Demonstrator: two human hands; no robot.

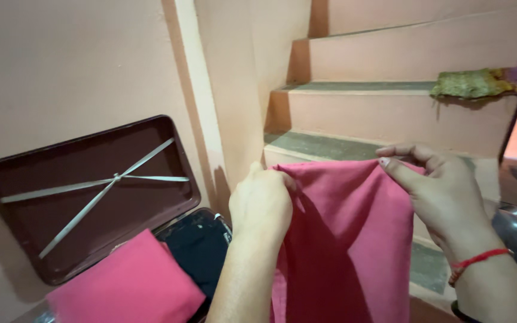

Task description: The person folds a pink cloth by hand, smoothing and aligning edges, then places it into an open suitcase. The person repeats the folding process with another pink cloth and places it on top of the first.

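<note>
A pink cloth [342, 239] hangs in front of me, held up by its top edge. My left hand [261, 203] pinches the left corner of that edge. My right hand [435, 191] pinches the right corner between thumb and forefinger; a red thread is tied round its wrist. The cloth drapes down between my forearms with soft folds.
An open dark brown suitcase stands at the left, its lid [91, 191] leaning on the wall with crossed pale straps. A folded pink cloth [130, 287] and dark clothes [195, 251] lie inside. Stairs [390, 107] rise behind, with a green-gold cloth [480, 84] on one step.
</note>
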